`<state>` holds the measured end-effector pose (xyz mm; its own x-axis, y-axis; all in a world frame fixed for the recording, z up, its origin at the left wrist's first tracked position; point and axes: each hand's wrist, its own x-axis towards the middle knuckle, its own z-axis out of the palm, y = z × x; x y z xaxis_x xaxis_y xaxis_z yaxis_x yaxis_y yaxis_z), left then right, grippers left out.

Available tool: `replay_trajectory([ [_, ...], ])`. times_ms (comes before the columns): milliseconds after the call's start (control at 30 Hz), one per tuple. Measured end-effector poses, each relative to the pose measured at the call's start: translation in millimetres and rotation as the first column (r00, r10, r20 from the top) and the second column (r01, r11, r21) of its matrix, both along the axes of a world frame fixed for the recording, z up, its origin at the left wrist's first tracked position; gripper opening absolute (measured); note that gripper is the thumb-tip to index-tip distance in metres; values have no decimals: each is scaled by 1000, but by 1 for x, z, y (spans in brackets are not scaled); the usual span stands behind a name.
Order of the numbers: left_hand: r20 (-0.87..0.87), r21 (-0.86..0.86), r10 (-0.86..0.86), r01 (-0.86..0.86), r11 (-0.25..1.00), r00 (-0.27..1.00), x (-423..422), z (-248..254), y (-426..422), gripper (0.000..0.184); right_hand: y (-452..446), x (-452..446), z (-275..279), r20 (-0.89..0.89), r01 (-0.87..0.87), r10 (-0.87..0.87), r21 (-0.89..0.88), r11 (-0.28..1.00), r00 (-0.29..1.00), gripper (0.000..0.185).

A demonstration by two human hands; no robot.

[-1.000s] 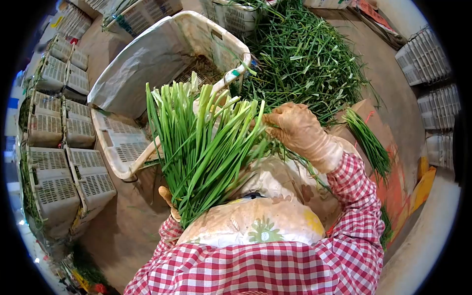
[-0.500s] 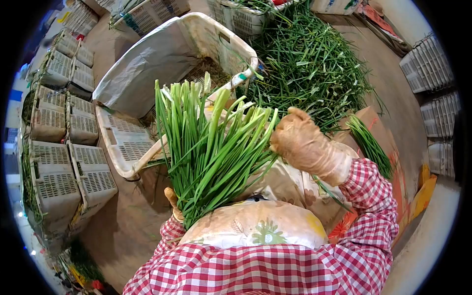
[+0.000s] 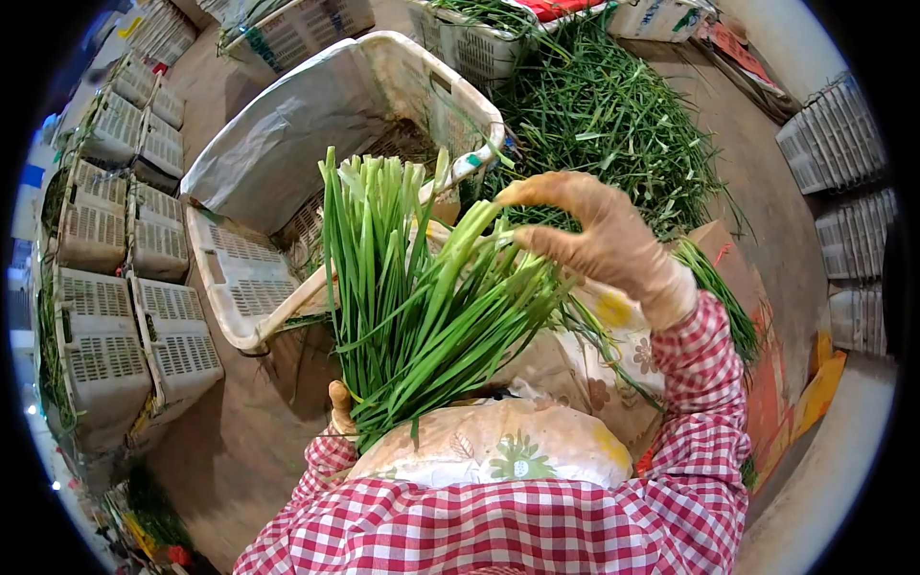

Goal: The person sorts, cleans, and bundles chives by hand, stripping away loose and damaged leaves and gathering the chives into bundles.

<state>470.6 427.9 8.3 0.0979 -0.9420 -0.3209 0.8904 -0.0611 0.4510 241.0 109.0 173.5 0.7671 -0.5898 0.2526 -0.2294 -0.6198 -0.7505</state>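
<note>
A large bunch of garlic chives (image 3: pixel 412 307) lies across my lap, its pale cut ends up and its green leaves fanning down. My left hand (image 3: pixel 341 408), in a tan glove, holds the bunch low on its left side; mostly the thumb shows, and the leaves hide the other fingers. My right hand (image 3: pixel 604 235), gloved too, is at the upper right of the bunch. Its thumb and fingers are spread apart, with the tips at the pale stem ends. A stained, flower-printed apron (image 3: pixel 517 441) covers my lap beneath the leaves.
A big white crate (image 3: pixel 249 278) with a liner stands in front of me. Beyond my right hand lies a heap of loose green leaves (image 3: pixel 613 125). A smaller chive bunch (image 3: pixel 719 297) rests at the right. Stacked crates (image 3: pixel 105 335) line the left, with more crates (image 3: pixel 834 134) at the right.
My right hand has gone from a closed shape beside the bunch to spread fingers at the stem ends, moving up and left. Stems on the right now lean further right.
</note>
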Motion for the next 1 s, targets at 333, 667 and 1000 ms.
replay_trajectory([
  [333, -9, -8, -17, 17, 1000, 1000, 3, -4, 1, 78, -38, -14, -30, -105, -36, -121, -879, 475, 987, 17],
  [667, -14, -17, -28, 27, 999, 1000, 5, -8, 6, 78, -49, -34, -33, 5, 66, -102, 732, 678, 995, 33],
  [1000, -6, -26, -33, 32, 999, 999, 4, -9, 6, 78, 17, -36, -23, 195, -217, 102, 791, 572, 976, 24],
])
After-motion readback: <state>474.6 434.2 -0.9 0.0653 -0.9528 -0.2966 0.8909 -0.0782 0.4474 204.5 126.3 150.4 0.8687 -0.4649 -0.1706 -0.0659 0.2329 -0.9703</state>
